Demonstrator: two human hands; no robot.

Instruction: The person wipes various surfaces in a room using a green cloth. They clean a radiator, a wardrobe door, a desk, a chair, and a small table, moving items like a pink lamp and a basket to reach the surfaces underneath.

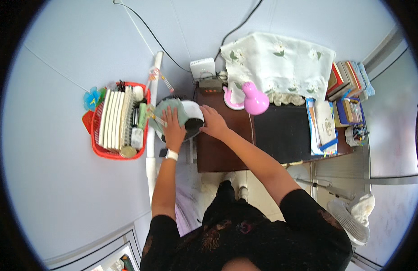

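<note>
My left hand (172, 127), with a white watch on its wrist, lies flat with stretched fingers on a grey-green cloth (160, 109). The cloth covers the left part of a white round object (192, 109) with a dark middle, beside the desk's left end. On the right side of that object, my right hand (212, 123) grips its white edge. What kind of object it is, I cannot make out; the cloth and hands hide much of it.
A red basket (121, 155) of notebooks and small items hangs left, beside a white pipe (150, 167). The brown desk (218, 156) carries a pink lamp (256, 100), a white router (202, 67), a flowered cloth cover (281, 63) and books (342, 81). A white fan (351, 223) stands right.
</note>
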